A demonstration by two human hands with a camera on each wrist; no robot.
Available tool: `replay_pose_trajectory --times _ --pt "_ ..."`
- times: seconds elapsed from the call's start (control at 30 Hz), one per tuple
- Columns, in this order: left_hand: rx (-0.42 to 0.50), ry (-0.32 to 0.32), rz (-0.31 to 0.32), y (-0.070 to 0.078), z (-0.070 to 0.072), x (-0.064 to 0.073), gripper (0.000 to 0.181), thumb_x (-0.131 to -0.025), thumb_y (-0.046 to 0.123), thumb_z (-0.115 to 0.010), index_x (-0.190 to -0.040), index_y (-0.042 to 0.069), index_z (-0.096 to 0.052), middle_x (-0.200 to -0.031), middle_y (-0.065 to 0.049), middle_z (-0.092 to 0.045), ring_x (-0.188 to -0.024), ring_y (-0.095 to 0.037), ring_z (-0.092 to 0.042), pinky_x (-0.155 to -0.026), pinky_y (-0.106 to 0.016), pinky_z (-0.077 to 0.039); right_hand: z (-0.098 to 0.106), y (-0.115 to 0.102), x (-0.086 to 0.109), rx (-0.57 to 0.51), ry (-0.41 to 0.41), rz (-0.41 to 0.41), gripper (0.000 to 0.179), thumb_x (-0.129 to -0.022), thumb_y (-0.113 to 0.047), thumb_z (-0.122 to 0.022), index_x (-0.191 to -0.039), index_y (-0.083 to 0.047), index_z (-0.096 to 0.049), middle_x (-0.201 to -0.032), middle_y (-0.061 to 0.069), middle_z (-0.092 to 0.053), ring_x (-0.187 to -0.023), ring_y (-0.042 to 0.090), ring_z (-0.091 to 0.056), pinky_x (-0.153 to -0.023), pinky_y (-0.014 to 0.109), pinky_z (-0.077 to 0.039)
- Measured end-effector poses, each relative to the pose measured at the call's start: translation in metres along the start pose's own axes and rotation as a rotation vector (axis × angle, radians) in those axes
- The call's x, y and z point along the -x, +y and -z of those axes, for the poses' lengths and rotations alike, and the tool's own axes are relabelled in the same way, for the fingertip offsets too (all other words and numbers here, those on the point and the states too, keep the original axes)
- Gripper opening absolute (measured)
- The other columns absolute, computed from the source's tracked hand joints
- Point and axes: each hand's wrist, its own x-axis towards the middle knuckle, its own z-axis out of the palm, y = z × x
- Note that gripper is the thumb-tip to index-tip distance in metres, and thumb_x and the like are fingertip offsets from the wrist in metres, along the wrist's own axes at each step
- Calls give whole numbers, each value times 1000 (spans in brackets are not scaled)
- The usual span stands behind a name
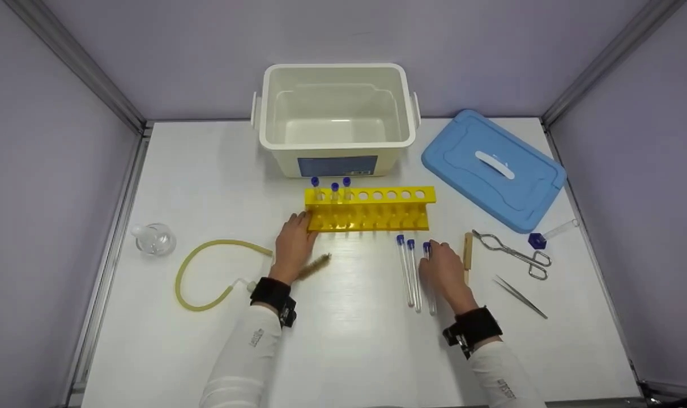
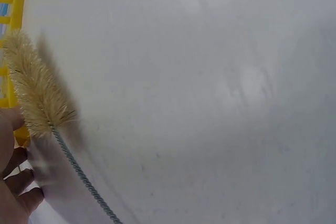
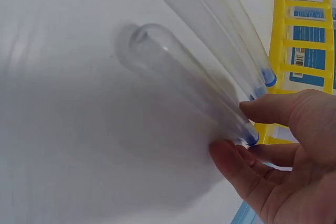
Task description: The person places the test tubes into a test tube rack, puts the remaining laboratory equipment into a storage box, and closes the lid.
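My left hand (image 1: pixel 294 246) holds the left end of a yellow test tube rack (image 1: pixel 368 228), its thumb against the rack's edge in the left wrist view. Three blue-capped tubes (image 1: pixel 335 187) stand in the rack's left holes. Under the left wrist lies a test tube brush (image 2: pixel 37 87) with tan bristles and a twisted wire stem. In front of the rack's right end, my right hand (image 1: pixel 445 271) pinches a clear test tube (image 3: pixel 178 72) near its blue cap, between thumb and fingers. Two similar test tubes (image 1: pixel 406 277) lie just left of it.
Behind the rack stands an open white bin (image 1: pixel 337 161), its blue lid (image 1: pixel 479 187) to the right. A wooden clamp (image 1: pixel 468 252), metal tongs (image 1: pixel 510 251), tweezers (image 1: pixel 521 297) and a blue-based cylinder (image 1: pixel 538 241) lie right. Yellow tubing (image 1: pixel 180 272) and a glass bottle (image 1: pixel 157 240) are left.
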Motion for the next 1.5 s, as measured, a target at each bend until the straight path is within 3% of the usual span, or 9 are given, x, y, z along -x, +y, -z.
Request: replay_pose_trajectory --times 0.27,0.43,0.63,0.8,0.93,1.2,1.37,1.5 --pt "-5 30 -21 -1 -1 0 50 -103 25 -67 -147 2 -58 -144 -23 -63 -134 -45 -59 -113 -55 -51 0 3 -4 -52 5 1 57 -97 -9 -56 -151 10 -48 -140 33 -60 -129 46 -61 -112 58 -51" --pt "-2 42 -33 -2 -1 -1 49 -102 23 -69 -146 3 -59 -142 -23 -65 -133 -46 -60 -111 -56 -52 10 3 -3 -89 56 30 55 -97 -12 -59 -148 8 -53 -126 30 -66 -110 40 -66 -101 54 -56" --pt "3 25 -25 1 1 -2 50 -102 23 -69 -148 3 -58 -141 -22 -65 -127 -43 -63 -106 -54 -56 29 -8 2 -110 167 114 48 -97 -14 -66 -140 7 -61 -111 26 -69 -89 32 -61 -81 44 -56" --pt "2 -1 -10 3 3 -1 51 -103 23 -68 -147 1 -57 -142 -23 -64 -130 -42 -62 -109 -52 -54 40 -21 6 -156 317 194 40 -95 -12 -67 -132 5 -67 -102 23 -72 -79 31 -65 -69 37 -52" --pt "-11 -11 3 2 4 -1 51 -103 25 -67 -147 -1 -58 -145 -24 -62 -136 -43 -59 -113 -53 -52 49 -34 7 -231 407 231 36 -95 -14 -65 -127 3 -71 -100 19 -74 -83 32 -72 -70 38 -54" --pt "-3 19 -20 1 2 -1 50 -104 24 -67 -147 0 -58 -142 -24 -64 -130 -42 -62 -109 -53 -54 65 -58 10 -359 427 191 37 -98 -22 -64 -130 -3 -68 -111 17 -75 -99 31 -73 -79 44 -62" --pt "5 23 -17 1 2 -1 50 -103 22 -68 -147 0 -58 -141 -24 -64 -128 -42 -63 -108 -53 -55 71 -70 10 -485 477 306 34 -97 -12 -67 -127 4 -66 -110 22 -72 -98 35 -72 -88 48 -64" --pt "5 12 -18 1 2 0 51 -103 22 -68 -148 0 -57 -142 -24 -64 -129 -42 -62 -109 -52 -54 77 -79 11 -541 502 364 31 -97 -10 -69 -125 4 -66 -107 21 -71 -97 30 -72 -86 32 -64"
